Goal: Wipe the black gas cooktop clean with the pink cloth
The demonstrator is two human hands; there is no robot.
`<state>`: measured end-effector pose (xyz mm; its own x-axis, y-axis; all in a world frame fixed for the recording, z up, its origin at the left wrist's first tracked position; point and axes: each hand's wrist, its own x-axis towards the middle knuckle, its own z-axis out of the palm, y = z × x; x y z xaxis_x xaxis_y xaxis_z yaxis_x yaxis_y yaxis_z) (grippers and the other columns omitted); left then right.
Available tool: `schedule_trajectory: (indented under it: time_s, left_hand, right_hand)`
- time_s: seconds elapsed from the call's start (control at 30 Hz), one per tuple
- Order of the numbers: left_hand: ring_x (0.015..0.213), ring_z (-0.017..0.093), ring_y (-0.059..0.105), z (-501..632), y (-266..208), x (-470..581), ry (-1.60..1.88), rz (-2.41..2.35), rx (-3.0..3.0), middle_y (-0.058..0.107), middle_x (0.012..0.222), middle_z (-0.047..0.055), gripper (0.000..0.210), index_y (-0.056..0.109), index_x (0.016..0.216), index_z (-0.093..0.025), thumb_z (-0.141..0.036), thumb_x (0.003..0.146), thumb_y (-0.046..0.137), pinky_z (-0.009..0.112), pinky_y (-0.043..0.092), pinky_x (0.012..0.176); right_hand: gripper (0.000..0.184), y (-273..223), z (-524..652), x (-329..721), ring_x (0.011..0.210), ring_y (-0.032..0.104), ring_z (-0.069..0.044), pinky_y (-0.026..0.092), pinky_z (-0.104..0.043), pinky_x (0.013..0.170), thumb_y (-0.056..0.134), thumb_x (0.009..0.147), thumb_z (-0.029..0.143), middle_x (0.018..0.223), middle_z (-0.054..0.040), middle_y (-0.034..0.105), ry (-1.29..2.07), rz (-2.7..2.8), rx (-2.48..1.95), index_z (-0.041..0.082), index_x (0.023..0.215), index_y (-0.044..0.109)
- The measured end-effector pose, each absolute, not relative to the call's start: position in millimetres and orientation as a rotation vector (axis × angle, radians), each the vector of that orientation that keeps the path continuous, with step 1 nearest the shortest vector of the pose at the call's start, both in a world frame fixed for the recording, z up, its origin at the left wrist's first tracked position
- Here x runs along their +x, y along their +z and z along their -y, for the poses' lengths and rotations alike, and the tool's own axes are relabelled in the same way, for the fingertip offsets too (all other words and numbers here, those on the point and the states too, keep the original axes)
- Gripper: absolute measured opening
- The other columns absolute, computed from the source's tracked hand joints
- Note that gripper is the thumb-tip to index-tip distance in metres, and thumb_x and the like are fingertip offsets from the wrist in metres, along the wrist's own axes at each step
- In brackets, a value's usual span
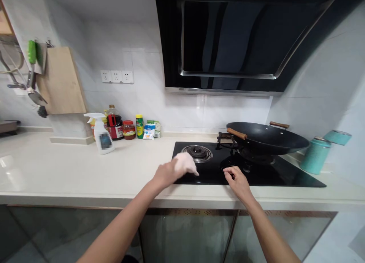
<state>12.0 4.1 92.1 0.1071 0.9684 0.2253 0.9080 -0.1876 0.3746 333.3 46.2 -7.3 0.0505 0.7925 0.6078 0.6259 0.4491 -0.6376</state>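
Observation:
My left hand (167, 174) is closed on a crumpled pale cloth (185, 163), which is over the left part of the black glass cooktop (205, 177). Just behind the cloth lies the left burner (197, 152), with no grate over it. My right hand (238, 182) is over the cooktop's front middle, its fingers curled together in a pinch. Anything between those fingertips is too small to make out. Behind it, a black wok (268, 137) with wooden handles rests over the right burner. A dark metal pot stand (225, 140) sits by the wok's left side.
A white spray bottle (102, 135) stands on the pale counter (137, 171) at left. Behind it are a dark sauce bottle (115, 126), a red-lidded jar (129, 130) and seasonings. A teal canister (316, 155) stands far right. The range hood (228, 42) hangs overhead.

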Motion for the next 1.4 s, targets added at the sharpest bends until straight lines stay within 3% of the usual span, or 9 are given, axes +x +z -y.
schedule_trajectory:
  time_s: [0.1,0.23,0.4,0.67,0.83,1.0,1.1,1.23,1.4]
  left_hand:
    - [0.120,0.035,0.057,-0.7,72.9,19.3,0.361,-1.804,2.460,0.058,0.132,0.015,0.058,0.064,0.124,-0.025,-0.062,0.079,0.065,0.053,0.040,0.103]
    - [0.136,0.035,0.042,-7.7,69.9,29.0,0.613,-1.891,2.534,0.047,0.145,0.017,0.047,0.068,0.117,-0.021,-0.057,0.088,0.058,0.054,0.033,0.110]
    - [0.149,0.045,0.016,-33.5,62.2,44.1,0.283,-1.832,2.430,0.022,0.164,0.015,0.095,0.037,0.153,-0.034,-0.071,0.072,0.068,0.070,0.019,0.112]
    - [0.118,0.033,0.055,-29.0,28.6,65.6,0.656,-1.817,2.599,0.058,0.130,0.013,0.043,0.068,0.121,-0.026,-0.031,0.078,0.063,0.049,0.041,0.099]
    - [0.109,0.023,0.060,-27.2,44.3,81.2,1.041,-1.641,2.270,0.062,0.118,0.006,0.039,0.063,0.126,-0.028,-0.038,0.089,0.057,0.038,0.046,0.096]
    - [0.142,0.042,0.030,-25.1,45.9,133.0,0.628,-1.476,2.548,0.035,0.158,0.010,0.065,0.059,0.135,-0.034,-0.066,0.078,0.068,0.064,0.026,0.111]
    - [0.146,0.047,0.019,-25.4,36.1,173.2,0.364,-1.424,2.526,0.027,0.162,0.010,0.066,0.058,0.135,-0.036,-0.075,0.082,0.055,0.074,0.016,0.110]
    - [0.138,0.047,0.030,-32.0,28.4,213.2,0.356,-1.509,2.509,0.038,0.151,0.015,0.059,0.057,0.135,-0.030,-0.061,0.085,0.055,0.069,0.022,0.108]
    - [0.133,0.042,0.033,-42.5,30.7,223.8,0.397,-1.525,2.549,0.043,0.142,0.013,0.062,0.050,0.140,-0.034,-0.053,0.082,0.057,0.062,0.029,0.105]
  right_hand:
    - [0.027,-14.9,-48.3,345.2,0.099,0.061,-0.022,0.046,-0.037,0.090,0.048,0.087,0.041,0.104,-0.0048,0.064,0.168,1.682,-1.283,0.024,0.093,0.068]
    - [0.028,-18.8,-50.7,367.0,0.099,0.061,-0.021,0.045,-0.036,0.091,0.045,0.088,0.040,0.105,-0.0048,0.063,0.123,1.694,-1.328,0.024,0.093,0.067]
    - [0.027,-20.8,-51.7,376.9,0.097,0.059,-0.021,0.043,-0.037,0.090,0.044,0.089,0.038,0.101,-0.0041,0.064,0.068,1.696,-1.371,0.024,0.089,0.067]
    - [0.023,-20.9,-46.1,371.7,0.097,0.057,-0.022,0.038,-0.038,0.090,0.047,0.089,0.036,0.094,-0.0025,0.066,0.040,1.747,-1.432,0.025,0.082,0.066]
    - [0.030,-20.6,-49.7,378.5,0.089,0.060,-0.020,0.042,-0.035,0.085,0.044,0.092,0.043,0.092,-0.0031,0.066,0.146,1.643,-1.403,0.024,0.079,0.064]
    - [0.034,-22.5,-53.1,382.8,0.083,0.060,-0.020,0.044,-0.034,0.079,0.043,0.092,0.047,0.093,-0.0043,0.067,0.183,1.595,-1.394,0.024,0.082,0.066]
    - [0.038,-24.8,-56.4,386.7,0.082,0.060,-0.020,0.046,-0.034,0.077,0.043,0.092,0.052,0.093,-0.0048,0.068,0.201,1.557,-1.395,0.024,0.085,0.068]
    - [0.039,-27.2,-59.4,391.6,0.089,0.061,-0.021,0.046,-0.034,0.082,0.045,0.090,0.055,0.095,-0.0045,0.068,0.282,1.549,-1.390,0.025,0.086,0.070]
    - [0.040,-25.9,-56.2,392.7,0.083,0.060,-0.021,0.044,-0.033,0.078,0.045,0.089,0.056,0.094,-0.0044,0.066,0.286,1.553,-1.419,0.025,0.086,0.069]
